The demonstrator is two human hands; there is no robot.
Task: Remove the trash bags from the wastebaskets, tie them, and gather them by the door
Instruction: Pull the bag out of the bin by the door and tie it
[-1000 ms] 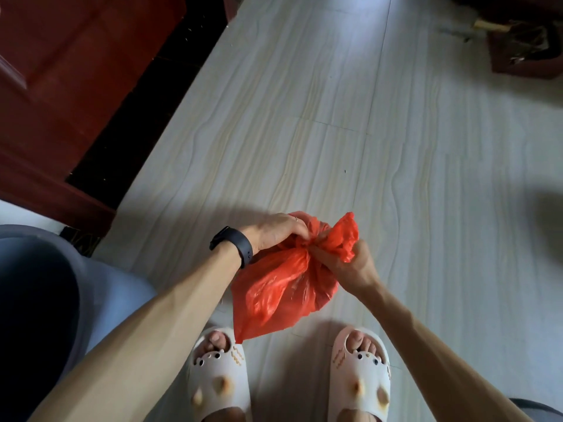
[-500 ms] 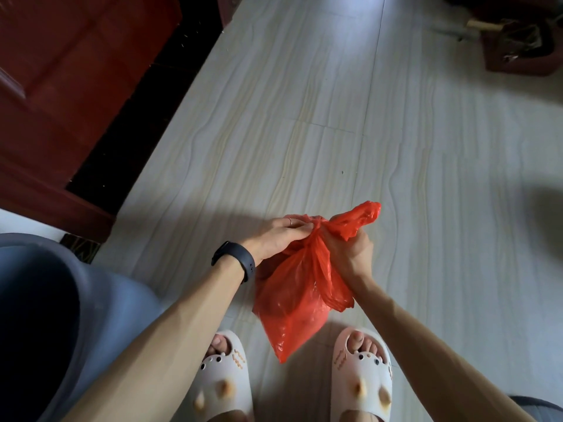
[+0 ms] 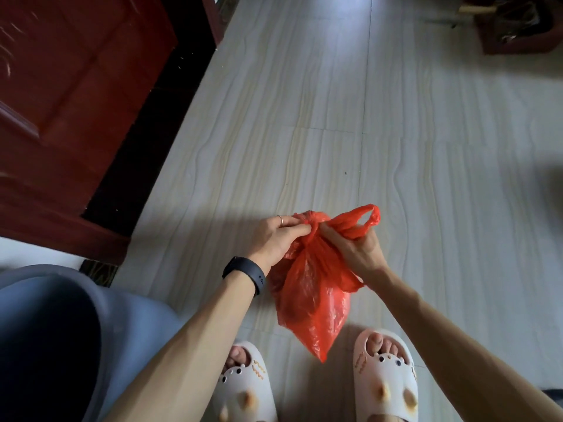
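Pale tiled floor (image 3: 304,102), one red bag (image 3: 310,287), two hands pinching its neck

We see a pale tiled floor (image 3: 426,147) with wavy streaks. Two white perforated slippers (image 3: 385,379) stand on it near the bottom edge, toes showing. A black band (image 3: 245,274) circles one wrist and a thin ring (image 3: 281,219) sits on one finger. Far off at top right lies a dark brown box (image 3: 518,28), its contents unclear.

Red thin-plastic trash bag (image 3: 310,287), gathered at the neck.
It hangs in the air above the pale floor, crinkled body tapering to a point below, one looped handle sticking out rightward from the bunched top.
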